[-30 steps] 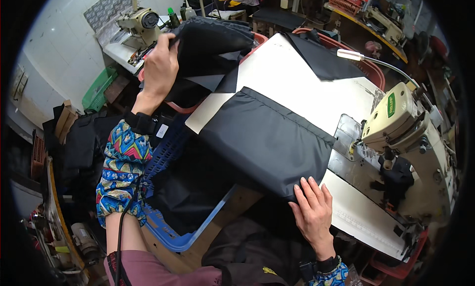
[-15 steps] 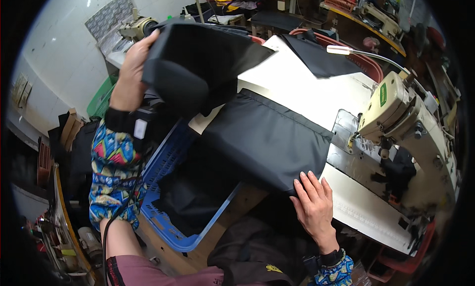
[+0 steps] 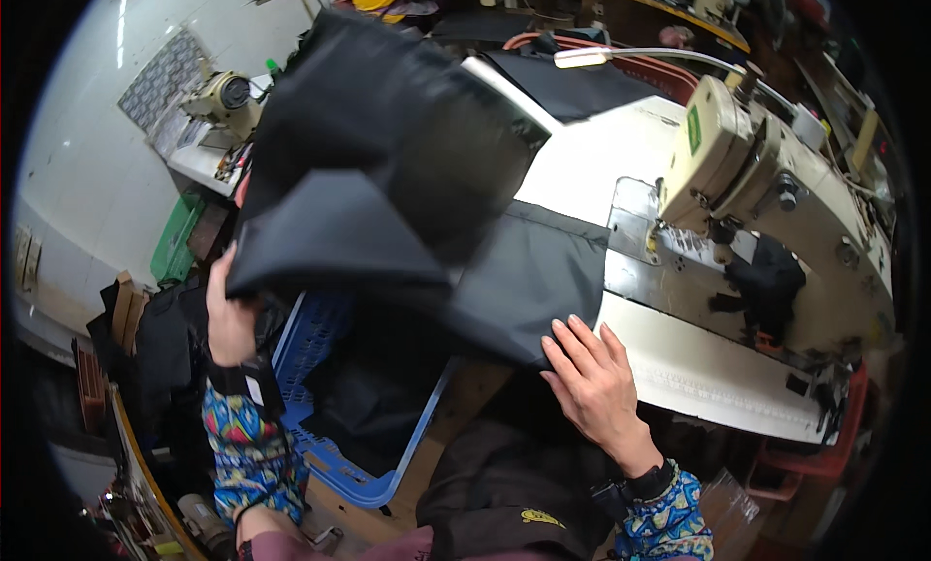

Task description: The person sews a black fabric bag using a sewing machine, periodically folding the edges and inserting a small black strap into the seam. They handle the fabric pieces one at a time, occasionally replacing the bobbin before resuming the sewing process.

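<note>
Lifted since half a second ago, the black fabric panel now hangs mid-air at eleven o'clock, pinched at its lower corner by the closed left hand. At five o'clock the right hand lies flat and open, pinning a second black panel beside the sewing machine. The swinging panel might snag the lamp or slip into the blue crate.

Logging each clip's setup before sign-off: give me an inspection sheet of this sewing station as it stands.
Surface: white sewing table, partly covered.
Job's things: black fabric piece lifted; second black fabric panel flat on the table edge.
Clutter: blue crate holding dark cloth.
Hands: left hand grips the lifted piece; right hand rests open by the panel.
Cables: nothing seen clearly.
Surroundings: cream sewing machine, lamp, other stations behind.
</note>
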A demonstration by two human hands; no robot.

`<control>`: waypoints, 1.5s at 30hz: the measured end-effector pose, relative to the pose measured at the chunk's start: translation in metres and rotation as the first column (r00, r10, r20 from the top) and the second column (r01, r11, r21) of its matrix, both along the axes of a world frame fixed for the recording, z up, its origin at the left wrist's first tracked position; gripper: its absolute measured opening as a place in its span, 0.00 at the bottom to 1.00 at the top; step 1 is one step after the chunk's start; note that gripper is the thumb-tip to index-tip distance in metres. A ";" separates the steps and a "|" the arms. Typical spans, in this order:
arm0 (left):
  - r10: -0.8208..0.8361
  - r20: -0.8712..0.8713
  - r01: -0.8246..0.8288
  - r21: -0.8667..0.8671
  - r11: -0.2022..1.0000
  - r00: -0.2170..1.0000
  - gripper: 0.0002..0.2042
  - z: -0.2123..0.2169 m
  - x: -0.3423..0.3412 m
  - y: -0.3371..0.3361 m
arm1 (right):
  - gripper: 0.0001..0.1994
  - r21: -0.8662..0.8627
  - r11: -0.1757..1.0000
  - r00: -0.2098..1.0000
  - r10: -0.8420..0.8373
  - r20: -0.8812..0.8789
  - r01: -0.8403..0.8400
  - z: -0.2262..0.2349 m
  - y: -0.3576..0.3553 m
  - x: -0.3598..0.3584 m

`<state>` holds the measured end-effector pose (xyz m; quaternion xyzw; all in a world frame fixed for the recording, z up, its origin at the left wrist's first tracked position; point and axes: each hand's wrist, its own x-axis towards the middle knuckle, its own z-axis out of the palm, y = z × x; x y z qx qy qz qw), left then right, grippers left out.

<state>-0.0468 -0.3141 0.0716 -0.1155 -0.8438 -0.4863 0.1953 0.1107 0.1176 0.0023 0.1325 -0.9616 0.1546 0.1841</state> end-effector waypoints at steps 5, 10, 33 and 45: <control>0.489 -0.204 -0.518 -0.124 0.846 0.848 0.30 -0.050 0.003 0.038 | 0.21 -0.018 1.000 1.000 0.026 -0.007 -0.026 0.000 -0.004 -0.004; -0.508 0.007 0.273 -0.849 0.453 0.861 0.27 -0.026 0.016 0.157 | 0.17 0.027 1.000 1.000 0.003 -0.006 -0.003 -0.002 -0.002 -0.002; -0.784 0.056 0.778 -0.190 0.599 0.618 0.10 -0.064 -0.079 0.324 | 0.13 -0.038 0.999 0.999 0.027 0.032 -0.025 -0.007 0.005 0.015; -0.820 0.061 0.799 -0.276 0.535 0.570 0.06 -0.059 -0.008 0.344 | 0.12 0.047 0.998 0.987 0.028 0.158 -0.036 0.006 -0.001 0.042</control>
